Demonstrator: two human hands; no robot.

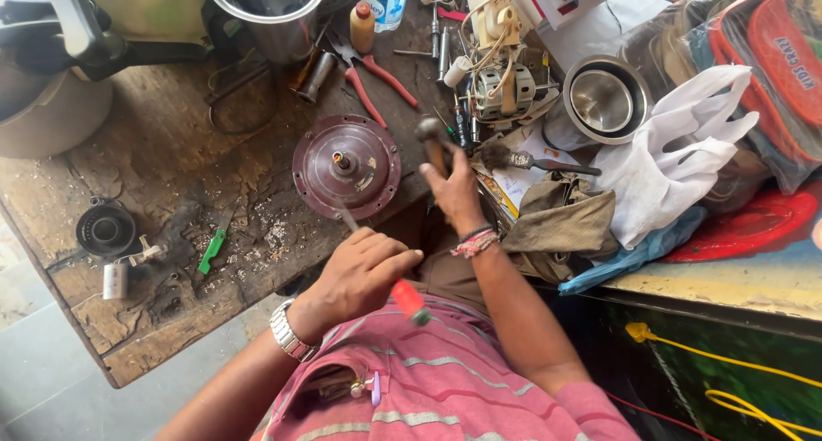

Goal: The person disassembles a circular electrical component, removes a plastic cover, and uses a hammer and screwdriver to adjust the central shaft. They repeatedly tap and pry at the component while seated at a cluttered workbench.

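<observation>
Nearest to the camera, the left hand (364, 270) is closed around a screwdriver (409, 301) with a red handle. Its thin shaft goes up toward the edge of the round motor housing (347, 165), so the tip seems set against the rim like a chisel, though the exact contact point is hard to see. A little further, the right hand (454, 193) is clenched on the wooden handle of a hammer (430, 133). The hammer head is raised and blurred, just beside the housing.

The dark red housing lies flat on the worn wooden workbench (171, 184), with its short shaft pointing upward, which keeps it steady under blows. To the left lie a green tool (212, 248), a black ring-shaped part (105, 229) and a small capacitor (115, 280). Behind the housing are red pliers (377, 77), a steel pot (274, 13), a motor stator with wires (503, 90) and a steel bowl (604, 98).
</observation>
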